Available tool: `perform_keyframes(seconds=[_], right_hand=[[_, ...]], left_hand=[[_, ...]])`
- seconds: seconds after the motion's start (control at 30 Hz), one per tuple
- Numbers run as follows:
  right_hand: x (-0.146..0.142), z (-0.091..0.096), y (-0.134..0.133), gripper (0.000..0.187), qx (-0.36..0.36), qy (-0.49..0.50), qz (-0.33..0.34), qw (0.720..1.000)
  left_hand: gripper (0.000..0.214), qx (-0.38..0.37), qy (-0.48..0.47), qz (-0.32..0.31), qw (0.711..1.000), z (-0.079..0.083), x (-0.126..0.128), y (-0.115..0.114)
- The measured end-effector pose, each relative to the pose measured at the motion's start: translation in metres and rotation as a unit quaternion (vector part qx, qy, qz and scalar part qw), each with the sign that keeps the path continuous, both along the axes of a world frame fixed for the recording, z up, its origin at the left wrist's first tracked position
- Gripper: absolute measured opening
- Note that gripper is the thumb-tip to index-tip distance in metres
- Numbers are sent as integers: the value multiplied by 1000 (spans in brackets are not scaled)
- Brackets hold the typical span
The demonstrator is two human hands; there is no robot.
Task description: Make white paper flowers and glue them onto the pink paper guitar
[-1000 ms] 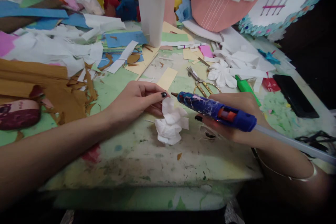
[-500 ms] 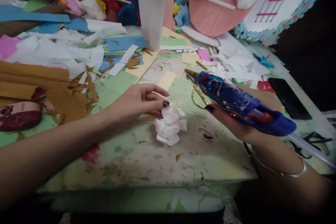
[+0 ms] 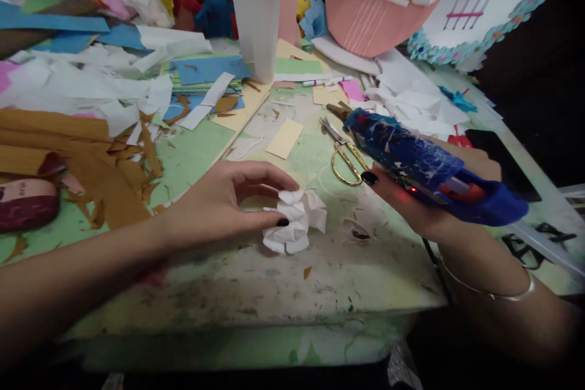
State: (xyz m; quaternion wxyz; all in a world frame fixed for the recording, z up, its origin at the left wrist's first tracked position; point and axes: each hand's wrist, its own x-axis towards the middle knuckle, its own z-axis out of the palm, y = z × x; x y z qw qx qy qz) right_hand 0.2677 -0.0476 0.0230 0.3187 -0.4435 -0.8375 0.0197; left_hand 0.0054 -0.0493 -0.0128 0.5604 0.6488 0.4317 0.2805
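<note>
Left hand [image 3: 219,198] has thumb and fingertips closed on the white paper flower [image 3: 296,233], near middle of the surface [image 3: 365,280]. Right hand [image 3: 425,213] grips the blue glue gun [image 3: 402,146], nozzle [image 3: 337,111] pointing left and far, close to the scissors [image 3: 339,141] in view. Risks: too hard a pinch could crush or tear the thin petals — nozzle, likely hot, could drip onto the scissors; swinging it left and near could burn the left fingers or smear glue on petals.
</note>
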Motion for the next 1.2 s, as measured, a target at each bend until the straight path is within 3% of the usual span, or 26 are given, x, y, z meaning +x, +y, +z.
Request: perform_keyframes(seconds=[0.2, 0.37, 0.53, 0.77, 1.07, 1.2], right_hand=[[-1, 1, -1, 18, -63, 13, -24, 998], [3, -3, 0, 19, -33, -15, -54, 998], [6, -5, 0, 15, 1, -22, -26, 999], [6, -5, 0, 15, -42, -12, -38, 998], [5, -8, 1, 11, 8, 23, -4, 1000], [3, -7, 0, 15, -12, 0, -26, 1000]], left_hand=[[27, 45, 12, -11, 999, 1, -1, 1], [22, 109, 27, -31, 993, 1, -2, 0], [19, 170, 65, -44, 982, 2, -2, 1], [19, 255, 94, -80, 959, 1, -5, 2], [22, 366, 87, -108, 920, -1, -6, 1], [25, 361, 84, -98, 924, 4, -7, 1]])
